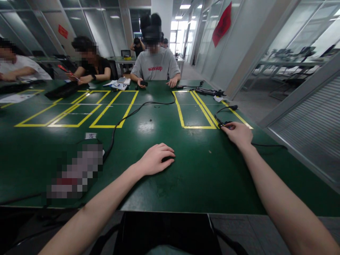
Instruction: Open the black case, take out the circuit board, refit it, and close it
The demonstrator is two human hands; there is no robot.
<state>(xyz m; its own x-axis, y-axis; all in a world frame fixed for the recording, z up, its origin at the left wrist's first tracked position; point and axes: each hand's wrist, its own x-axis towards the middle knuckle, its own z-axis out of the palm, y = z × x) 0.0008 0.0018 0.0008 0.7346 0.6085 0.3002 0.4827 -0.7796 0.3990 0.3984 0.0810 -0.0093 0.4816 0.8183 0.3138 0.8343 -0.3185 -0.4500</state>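
Palm down, my left hand (158,160) rests on the green table (170,191), its fingers slightly curved and apart, with nothing seen in it. At the right side of the table, my right hand (237,134) pinches a small dark end of a black cable (222,124). The fingers partly hide that end, so its exact shape cannot be made out. From there the cable loops up to a dark plug-like piece (234,107) just beyond the hand. Another stretch of black cord (269,145) runs right from behind the wrist to the table edge.
Yellow tape lines (199,127) mark rectangles on the tabletop. A blurred-out object (79,170) lies at the left beside a long black cord (114,136) and a small label (90,135). Across the table sits a person in a grey shirt (156,63); others sit further left.
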